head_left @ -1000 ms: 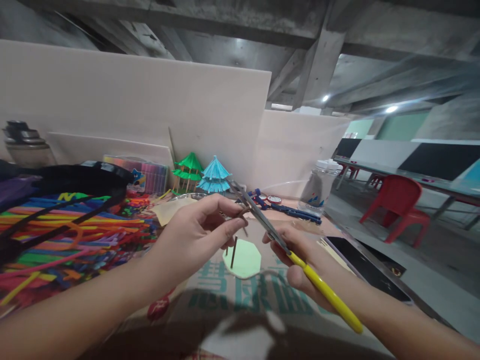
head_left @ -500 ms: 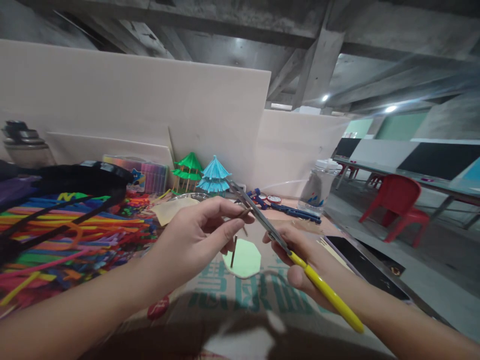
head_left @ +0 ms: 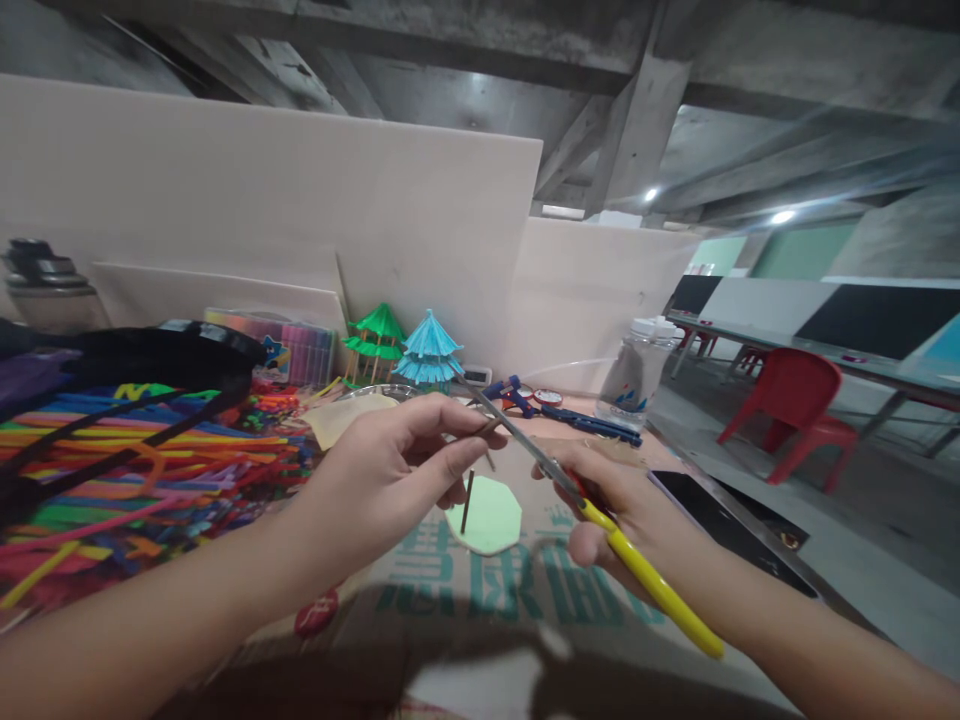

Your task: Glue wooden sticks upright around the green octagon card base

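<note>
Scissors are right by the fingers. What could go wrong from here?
Cut fingers: the yellow-handled metal scissors in the right hand run close to the left hand's fingertips.

Knock: the left hand hovers near the thin brown upright stick on the pale green octagonal piece; a dip might tip it.

The left hand (head_left: 409, 460) pinches a thin brown stick (head_left: 489, 427) against the blades of yellow-handled scissors (head_left: 645, 570) in the right hand (head_left: 611, 500), above a pale green octagonal piece (head_left: 491, 518) on printed cardboard (head_left: 420, 630).
</note>
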The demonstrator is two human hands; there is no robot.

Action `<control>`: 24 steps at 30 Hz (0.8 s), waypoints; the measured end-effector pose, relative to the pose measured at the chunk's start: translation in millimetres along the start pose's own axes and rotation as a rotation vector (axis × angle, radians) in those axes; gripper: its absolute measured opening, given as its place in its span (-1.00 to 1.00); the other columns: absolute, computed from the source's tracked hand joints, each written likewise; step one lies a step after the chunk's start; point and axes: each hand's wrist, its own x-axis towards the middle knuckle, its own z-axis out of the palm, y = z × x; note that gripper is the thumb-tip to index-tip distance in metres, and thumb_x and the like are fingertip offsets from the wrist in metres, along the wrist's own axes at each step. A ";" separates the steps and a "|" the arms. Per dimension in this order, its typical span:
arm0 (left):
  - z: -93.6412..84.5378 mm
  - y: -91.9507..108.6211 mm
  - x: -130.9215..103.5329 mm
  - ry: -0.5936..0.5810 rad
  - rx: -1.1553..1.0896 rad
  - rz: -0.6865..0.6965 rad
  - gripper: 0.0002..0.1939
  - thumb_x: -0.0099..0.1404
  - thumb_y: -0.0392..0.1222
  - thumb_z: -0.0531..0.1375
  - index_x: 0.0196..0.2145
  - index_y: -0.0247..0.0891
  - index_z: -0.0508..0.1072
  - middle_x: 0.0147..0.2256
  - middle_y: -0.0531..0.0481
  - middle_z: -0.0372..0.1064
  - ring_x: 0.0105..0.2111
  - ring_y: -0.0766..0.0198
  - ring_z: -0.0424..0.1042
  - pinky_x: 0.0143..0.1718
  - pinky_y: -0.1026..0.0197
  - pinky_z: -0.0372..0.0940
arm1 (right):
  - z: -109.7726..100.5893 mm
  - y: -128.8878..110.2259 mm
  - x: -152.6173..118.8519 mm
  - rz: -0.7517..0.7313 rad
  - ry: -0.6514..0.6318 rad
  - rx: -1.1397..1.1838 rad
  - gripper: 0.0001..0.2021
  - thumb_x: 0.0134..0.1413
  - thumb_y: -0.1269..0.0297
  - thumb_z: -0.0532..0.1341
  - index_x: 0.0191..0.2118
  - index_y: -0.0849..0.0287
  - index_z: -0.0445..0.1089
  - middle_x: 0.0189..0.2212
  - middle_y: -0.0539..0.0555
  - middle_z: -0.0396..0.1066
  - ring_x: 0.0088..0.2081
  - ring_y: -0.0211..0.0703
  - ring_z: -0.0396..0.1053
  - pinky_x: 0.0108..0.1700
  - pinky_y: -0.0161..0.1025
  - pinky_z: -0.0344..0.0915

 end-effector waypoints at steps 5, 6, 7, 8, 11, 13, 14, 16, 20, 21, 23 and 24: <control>-1.1 0.3 -1.9 0.003 0.020 -0.013 -0.91 0.36 -0.27 0.21 -0.25 -0.25 0.54 -0.45 0.06 0.52 -0.57 0.43 0.46 -0.54 0.44 0.39 | -2.2 0.4 1.3 0.028 0.015 -0.057 -0.31 -0.05 -0.43 0.22 -0.01 0.03 0.48 -0.42 0.00 0.32 -0.40 -0.14 0.19 -0.38 -0.25 0.14; -1.2 0.3 -2.1 0.008 0.029 -0.016 -0.91 0.37 -0.26 0.21 -0.25 -0.25 0.54 -0.43 0.05 0.53 -0.56 0.42 0.47 -0.53 0.45 0.40 | -2.0 -0.1 1.2 0.028 0.011 -0.074 -0.35 -0.05 -0.41 0.25 -0.04 0.03 0.50 -0.45 -0.01 0.30 -0.41 -0.15 0.18 -0.39 -0.26 0.14; -1.2 0.1 -2.0 0.014 0.038 -0.019 -0.91 0.37 -0.26 0.21 -0.24 -0.25 0.54 -0.42 0.05 0.55 -0.55 0.42 0.48 -0.52 0.45 0.40 | -1.5 -0.7 0.8 0.034 0.006 -0.087 -0.39 -0.04 -0.38 0.27 -0.08 0.03 0.50 -0.47 -0.02 0.28 -0.41 -0.15 0.18 -0.40 -0.27 0.13; -1.1 -0.4 -1.7 0.019 0.044 -0.023 -0.91 0.37 -0.26 0.22 -0.24 -0.25 0.54 -0.40 0.04 0.57 -0.54 0.42 0.49 -0.51 0.45 0.41 | -0.9 -1.3 0.3 0.047 0.008 -0.096 -0.43 -0.01 -0.35 0.28 -0.10 0.03 0.51 -0.48 -0.03 0.26 -0.42 -0.16 0.18 -0.41 -0.28 0.12; 0.0 -3.2 0.2 0.022 0.000 -0.020 -0.91 0.37 -0.27 0.21 -0.22 -0.24 0.54 -0.30 0.01 0.62 -0.47 0.40 0.54 -0.43 0.43 0.45 | 0.4 -1.7 -1.5 0.088 0.064 -0.077 -0.47 0.05 -0.29 0.29 -0.09 0.05 0.46 -0.47 -0.04 0.25 -0.45 -0.20 0.16 -0.45 -0.30 0.10; 0.9 -5.3 1.8 0.029 -0.067 -0.009 -0.93 0.36 -0.30 0.21 -0.23 -0.24 0.52 -0.25 0.00 0.63 -0.39 0.37 0.59 -0.35 0.41 0.49 | -2.3 0.2 -0.7 0.095 0.113 -0.072 -0.46 0.07 -0.29 0.27 -0.04 0.06 0.42 -0.46 -0.04 0.25 -0.49 -0.22 0.13 -0.47 -0.30 0.08; 1.2 -6.0 2.4 0.034 -0.096 -0.003 -0.94 0.35 -0.31 0.22 -0.24 -0.24 0.51 -0.25 0.00 0.64 -0.36 0.36 0.60 -0.31 0.40 0.50 | -5.5 1.8 0.8 0.101 0.123 -0.096 -0.46 0.08 -0.27 0.26 -0.03 0.06 0.40 -0.46 -0.04 0.26 -0.51 -0.23 0.13 -0.48 -0.30 0.08; 1.5 -6.7 3.3 0.045 -0.130 0.001 -0.97 0.33 -0.31 0.25 -0.27 -0.24 0.51 -0.27 0.01 0.64 -0.32 0.35 0.61 -0.26 0.40 0.50 | -15.4 7.1 6.0 0.131 0.125 -0.183 -0.49 0.08 -0.22 0.27 -0.02 0.06 0.39 -0.44 -0.02 0.31 -0.49 -0.19 0.20 -0.45 -0.28 0.14; 0.2 -6.8 3.6 0.051 -0.170 -0.009 -0.99 0.33 -0.30 0.26 -0.28 -0.24 0.50 -0.26 0.01 0.64 -0.26 0.34 0.62 -0.17 0.36 0.50 | -43.3 29.3 19.0 0.223 0.061 -0.326 -0.55 0.10 -0.12 0.25 -0.02 0.07 0.41 -0.28 0.07 0.47 -0.30 -0.01 0.38 -0.26 -0.16 0.29; -0.4 -7.1 3.6 0.046 -0.174 -0.007 -0.99 0.34 -0.29 0.25 -0.27 -0.23 0.49 -0.26 0.02 0.64 -0.25 0.34 0.62 -0.15 0.35 0.50 | -49.9 38.3 20.9 0.262 0.016 -0.363 -0.55 0.10 -0.12 0.25 -0.03 0.08 0.42 -0.25 0.08 0.48 -0.27 0.03 0.40 -0.23 -0.14 0.30; -1.4 -8.3 3.5 0.034 -0.178 -0.007 -0.98 0.37 -0.28 0.24 -0.25 -0.23 0.49 -0.25 0.01 0.64 -0.24 0.33 0.62 -0.14 0.33 0.49 | -60.4 60.9 22.1 0.336 -0.091 -0.441 -0.54 0.07 -0.11 0.28 -0.03 0.09 0.43 -0.16 0.12 0.51 -0.20 0.09 0.44 -0.17 -0.10 0.33; -1.8 -9.1 3.5 0.026 -0.184 -0.007 -0.97 0.39 -0.27 0.23 -0.24 -0.23 0.48 -0.24 0.00 0.64 -0.23 0.31 0.62 -0.13 0.31 0.49 | -64.1 74.1 21.5 0.355 -0.123 -0.478 -0.54 0.04 -0.07 0.32 -0.01 0.10 0.44 -0.08 0.15 0.51 -0.13 0.13 0.45 -0.12 -0.09 0.33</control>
